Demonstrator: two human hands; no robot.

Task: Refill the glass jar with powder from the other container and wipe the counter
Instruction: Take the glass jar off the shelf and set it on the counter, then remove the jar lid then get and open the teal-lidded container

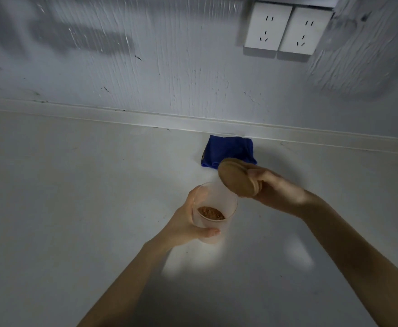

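My left hand (188,226) is wrapped around a frosted glass jar (219,201), which is open at the top and holds a little brown powder (211,213) at its bottom. My right hand (275,188) grips a round wooden lid (236,179), held tilted just above and to the right of the jar's rim. A folded blue cloth (228,149) lies on the white counter (75,185) behind the lid, close to the wall. No other container is in view.
The counter ends at a low ledge against a rough white wall (146,67). Two white wall sockets (287,29) sit high on the right. Bright light patches fall on the counter near my arms.
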